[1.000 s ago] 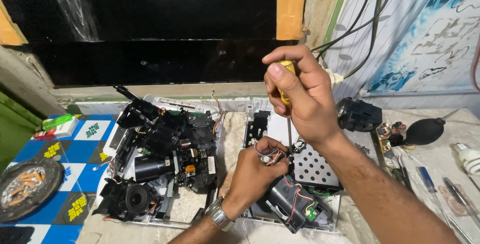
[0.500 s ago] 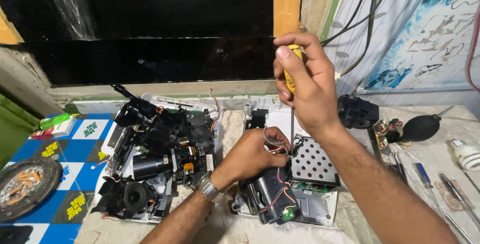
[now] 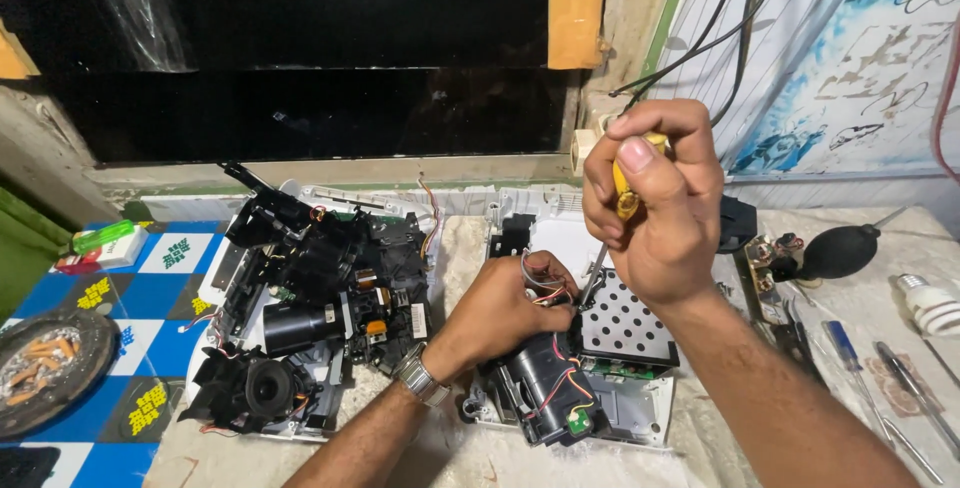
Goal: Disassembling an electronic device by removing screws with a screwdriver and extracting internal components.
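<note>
Screwdriver (image 3: pixel 612 223) upright in right hand (image 3: pixel 655 208), tip down.

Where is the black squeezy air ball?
In the head view, the black rubber air blower lies right of the right hand, on the table, near the white bulb.

Both forearms are bare from the lower frame edge up to the hands, with no sleeves in view. The left hand (image 3: pixel 505 308) has a silver metal link-band wristwatch (image 3: pixel 420 380) at its wrist. The right hand (image 3: pixel 655 203) wears no ring or band that shows, and its wrist is bare. Short, trimmed nails show on the thumb and fingers.
</note>
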